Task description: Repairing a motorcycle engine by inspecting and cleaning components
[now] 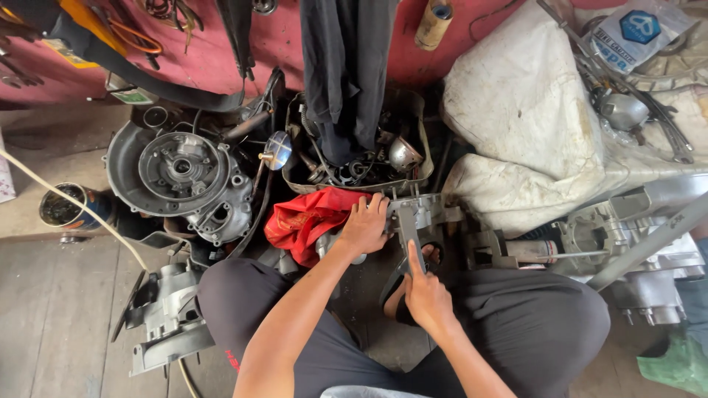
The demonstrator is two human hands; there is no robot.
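Right hand lies nearest, forefinger pressed along a flat metal tool grasped against the grey engine casing on the floor between the knees. Left hand clasps the casing's edge beside the red rag. Risk: the tool may slip, jabbing the left fingers.

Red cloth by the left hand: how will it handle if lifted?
Probably floppy: the red cloth lies crumpled in folds beside the left hand. Likely light for its size and unlikely to roll. It may snag, since it sits against the metal engine part and clutter.
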